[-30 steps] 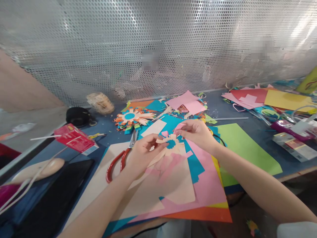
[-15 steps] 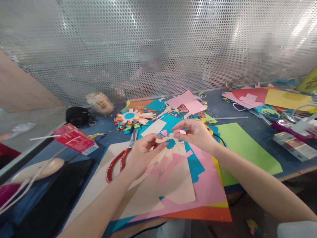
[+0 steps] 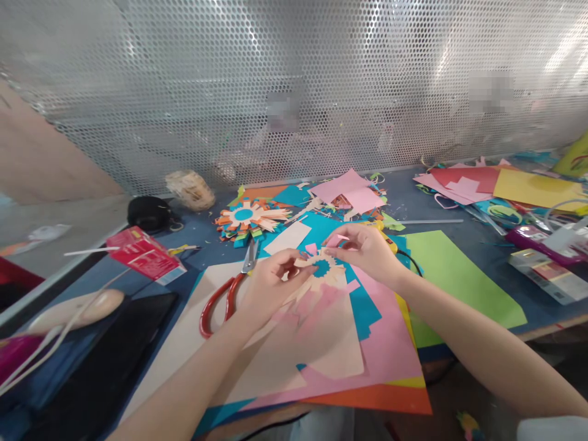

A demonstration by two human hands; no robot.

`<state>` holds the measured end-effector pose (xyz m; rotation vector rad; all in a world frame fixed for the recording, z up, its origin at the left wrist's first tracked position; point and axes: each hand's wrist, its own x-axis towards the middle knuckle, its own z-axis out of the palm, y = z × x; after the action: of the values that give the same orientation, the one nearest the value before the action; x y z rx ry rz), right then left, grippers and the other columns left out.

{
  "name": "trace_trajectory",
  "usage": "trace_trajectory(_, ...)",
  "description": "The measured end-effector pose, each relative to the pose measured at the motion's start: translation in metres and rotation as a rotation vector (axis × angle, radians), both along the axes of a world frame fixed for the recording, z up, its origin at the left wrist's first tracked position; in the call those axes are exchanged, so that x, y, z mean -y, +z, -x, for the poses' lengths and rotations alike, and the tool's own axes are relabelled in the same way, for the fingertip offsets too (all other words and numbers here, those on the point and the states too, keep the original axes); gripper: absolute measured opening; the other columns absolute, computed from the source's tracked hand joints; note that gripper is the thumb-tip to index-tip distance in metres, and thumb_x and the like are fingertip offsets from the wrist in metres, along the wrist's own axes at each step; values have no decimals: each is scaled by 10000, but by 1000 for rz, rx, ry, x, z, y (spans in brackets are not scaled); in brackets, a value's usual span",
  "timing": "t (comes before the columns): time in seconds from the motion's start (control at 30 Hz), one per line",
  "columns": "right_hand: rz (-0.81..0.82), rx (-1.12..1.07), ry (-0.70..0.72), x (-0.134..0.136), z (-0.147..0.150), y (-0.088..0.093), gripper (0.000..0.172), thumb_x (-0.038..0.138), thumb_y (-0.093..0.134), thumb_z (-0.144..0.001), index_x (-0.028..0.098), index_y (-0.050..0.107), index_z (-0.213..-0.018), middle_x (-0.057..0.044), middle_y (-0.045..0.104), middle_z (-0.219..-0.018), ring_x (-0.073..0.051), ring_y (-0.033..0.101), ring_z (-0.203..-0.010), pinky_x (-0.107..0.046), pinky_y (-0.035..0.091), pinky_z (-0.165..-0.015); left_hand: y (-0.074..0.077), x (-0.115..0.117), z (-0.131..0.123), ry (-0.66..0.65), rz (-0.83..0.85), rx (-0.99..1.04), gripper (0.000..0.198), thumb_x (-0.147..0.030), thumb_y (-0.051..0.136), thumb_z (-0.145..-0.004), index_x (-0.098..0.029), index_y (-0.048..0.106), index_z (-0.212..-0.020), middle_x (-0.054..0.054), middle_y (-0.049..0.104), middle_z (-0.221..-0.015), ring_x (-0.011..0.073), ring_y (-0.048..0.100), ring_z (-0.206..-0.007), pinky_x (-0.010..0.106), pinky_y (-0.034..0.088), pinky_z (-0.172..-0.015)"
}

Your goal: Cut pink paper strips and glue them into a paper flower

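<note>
Remotely I observe: left hand [image 3: 272,283] and right hand [image 3: 370,251] bare; right sleeve [image 3: 554,429] pale grey; lap clothing [image 3: 329,425] pale bluish, mostly cropped.

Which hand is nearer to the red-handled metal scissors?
Left. The left hand is just to the right of the scissors; the right hand is farther right, beyond the left one.

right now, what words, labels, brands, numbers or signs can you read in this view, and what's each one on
None can be read.
Red drink carton: pale print, too small and blurred.
Small box at the right: printed marks, too blurred.
Yellow-green object at the far right edge: dark reddish marking, cut off and unclear.
Nearer blue-centred paper flower: no writing visible.
</note>
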<state>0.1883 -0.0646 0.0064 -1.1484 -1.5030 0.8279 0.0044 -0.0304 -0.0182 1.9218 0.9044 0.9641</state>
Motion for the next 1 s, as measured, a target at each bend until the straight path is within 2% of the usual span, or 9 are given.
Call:
trace_trajectory(0.2, -12, -54, -14, 0, 0, -1, 235, 372, 702, -642, 171, 597, -703, -26, 648, -742, -138, 611, -712, -273, 493, -655, -1, 1, 1, 24, -70, -21, 120, -305, 610, -740, -187, 590, -753, 19, 608, -750, 144, 565, -677, 253, 442, -594)
trace_trajectory(0.27, -20, -35, 4, 2, 0, 0, 222, 361, 695, -658, 173, 598, -723, -27, 653, -758, -132, 614, -697, -271, 499, -648, -1, 1, 3, 69, -197, -63, 105, -300, 604, -746, -196, 596, -764, 21, 627, -749, 145, 571, -657, 257, 447, -583)
trace_trajectory(0.33, -80, 9, 20, 4, 0, 1, 185, 336, 680, -687, 181, 604, -752, -28, 660, -788, -130, 617, -704, -271, 507, -654, 0, 0, 5, 116, -399, -91, 62, -268, 587, -761, -208, 604, -759, 19, 647, -739, 150, 584, -673, 269, 459, -622)
trace_trajectory(0.47, -427, 208, 31, 7, 0, 3, 42, 218, 638, -750, 212, 621, -788, -23, 674, -816, -154, 596, -892, -304, 493, -797, 4, -2, 10, 97, -795, -29, 111, -149, 587, -761, -240, 640, -797, 15, 692, -783, 169, 615, -804, 313, 455, -775)
trace_trajectory(0.53, -606, 318, 77, 8, -1, 2, 83, 148, 595, -782, 220, 616, -816, -18, 684, -819, -155, 571, -964, -332, 461, -877, 7, -3, 12, 103, -912, 11, 183, -107, 616, -736, -258, 647, -833, 8, 703, -811, 172, 618, -822, 322, 452, -775)
trace_trajectory(0.6, -707, 398, 117, 8, -2, 1, 142, 103, 559, -799, 224, 603, -859, -16, 689, -850, -148, 567, -969, -349, 442, -912, 9, -3, 13, 118, -986, 38, 219, -83, 633, -718, -266, 648, -838, 2, 706, -806, 172, 621, -811, 326, 452, -759)
trace_trajectory(0.73, -770, 453, 87, 8, -3, -3, 180, 123, 578, -790, 231, 578, -934, -17, 679, -871, -157, 561, -960, -352, 468, -879, 12, -2, 15, 124, -1036, 30, 222, -82, 640, -714, -261, 652, -845, 3, 712, -799, 173, 623, -806, 335, 446, -755)
trace_trajectory(0.87, -804, 522, 41, 8, -4, -7, 202, 136, 569, -794, 235, 568, -971, -28, 668, -855, -182, 552, -980, -346, 493, -821, 12, 0, 14, 147, -1000, -38, 115, -165, 598, -766, -255, 668, -783, 8, 716, -764, 174, 633, -793, 333, 456, -740)
trace_trajectory(1.0, -857, 596, 23, 8, -7, -8, 228, 127, 552, -804, 237, 569, -1003, -37, 664, -855, -188, 552, -974, -347, 491, -816, 12, 1, 11, 134, -963, -46, 91, -211, 591, -775, -255, 668, -756, 7, 713, -733, 166, 638, -754, 322, 469, -724)
